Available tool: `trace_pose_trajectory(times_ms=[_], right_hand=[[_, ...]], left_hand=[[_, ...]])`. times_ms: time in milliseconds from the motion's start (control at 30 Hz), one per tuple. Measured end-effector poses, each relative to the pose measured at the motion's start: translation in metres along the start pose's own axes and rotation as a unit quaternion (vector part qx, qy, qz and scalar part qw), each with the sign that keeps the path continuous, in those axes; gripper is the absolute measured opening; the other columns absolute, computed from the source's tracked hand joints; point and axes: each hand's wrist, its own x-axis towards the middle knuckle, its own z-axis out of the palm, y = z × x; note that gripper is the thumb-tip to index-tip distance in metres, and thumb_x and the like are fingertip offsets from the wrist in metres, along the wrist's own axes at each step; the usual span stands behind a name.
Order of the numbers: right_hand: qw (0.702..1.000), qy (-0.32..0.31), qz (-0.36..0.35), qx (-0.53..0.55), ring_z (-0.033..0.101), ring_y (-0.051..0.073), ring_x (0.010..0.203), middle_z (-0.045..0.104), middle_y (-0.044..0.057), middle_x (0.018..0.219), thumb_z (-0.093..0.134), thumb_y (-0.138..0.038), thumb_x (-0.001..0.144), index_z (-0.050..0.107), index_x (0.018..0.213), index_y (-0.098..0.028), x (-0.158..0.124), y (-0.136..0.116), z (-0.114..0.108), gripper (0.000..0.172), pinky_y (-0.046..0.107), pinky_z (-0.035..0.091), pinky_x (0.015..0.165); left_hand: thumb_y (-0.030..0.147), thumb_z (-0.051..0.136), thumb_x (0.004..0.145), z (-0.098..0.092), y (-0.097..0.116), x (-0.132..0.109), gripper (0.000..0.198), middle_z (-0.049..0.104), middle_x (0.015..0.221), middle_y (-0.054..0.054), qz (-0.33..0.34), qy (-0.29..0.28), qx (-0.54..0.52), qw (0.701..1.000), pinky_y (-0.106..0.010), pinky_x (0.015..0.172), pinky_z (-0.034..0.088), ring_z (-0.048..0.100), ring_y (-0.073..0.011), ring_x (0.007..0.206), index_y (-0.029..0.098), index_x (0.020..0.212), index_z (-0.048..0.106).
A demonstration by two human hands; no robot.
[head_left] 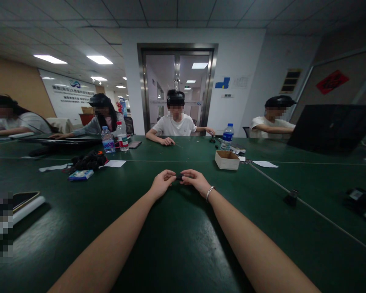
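Both my arms stretch out over the dark green table (177,244). My left hand (163,183) and my right hand (194,181) meet in the middle, fingers curled inward. Between their fingertips sits a small black object (179,177), pinched from both sides; what it is I cannot make out. A metal bracelet (210,193) circles my right wrist.
A small open cardboard box (227,159) stands just beyond my hands. Water bottles (107,139), a black bundle (88,161), paper slips (264,164) and a phone (24,199) lie around. An open laptop (329,128) is at the right. Several seated people wearing headsets line the far side.
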Motion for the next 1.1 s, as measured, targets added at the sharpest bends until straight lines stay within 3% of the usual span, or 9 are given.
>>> trace_pose_trajectory(times_ms=[167,467,833,1100], right_hand=[[1.000,0.015,0.021,-0.004,0.063,0.010,0.056,0.066,0.003,0.073,0.069,-0.026,0.068,0.061,0.088,-0.014,0.0027,0.0016,0.0013,0.024,0.020,0.050,0.056],[0.999,0.021,0.039,-0.005,0.062,0.010,0.051,0.064,0.001,0.060,0.065,-0.033,0.073,0.060,0.079,-0.013,0.0074,0.0054,0.0022,0.022,0.021,0.050,0.056],[1.000,0.013,0.017,-0.014,0.062,0.009,0.054,0.066,0.002,0.067,0.069,-0.034,0.067,0.062,0.083,-0.014,0.0046,0.0056,0.0007,0.027,0.020,0.050,0.057],[1.000,0.010,0.012,-0.013,0.062,0.010,0.055,0.065,0.001,0.069,0.071,-0.038,0.063,0.062,0.083,-0.014,0.0051,0.0064,-0.0004,0.032,0.021,0.049,0.057]], left_hand=[[0.031,0.066,0.067,-0.0002,-0.0010,0.0008,0.025,0.063,0.085,-0.005,0.061,0.013,0.006,0.998,-0.030,0.079,0.046,0.060,-0.0154,0.081,0.015,0.086,0.060],[0.024,0.068,0.064,0.0019,0.0057,-0.0026,0.026,0.065,0.085,-0.006,0.059,0.000,-0.011,0.998,-0.031,0.081,0.046,0.060,-0.0157,0.081,0.014,0.087,0.060],[0.034,0.067,0.066,-0.0009,0.0054,-0.0025,0.031,0.068,0.082,-0.008,-0.004,-0.016,0.010,1.000,-0.032,0.076,0.047,0.062,-0.0189,0.079,0.013,0.089,0.064],[0.040,0.060,0.072,-0.0005,0.0069,-0.0024,0.030,0.065,0.068,-0.006,-0.010,-0.037,0.031,0.999,-0.025,0.061,0.044,0.056,-0.0128,0.061,0.012,0.081,0.064]])
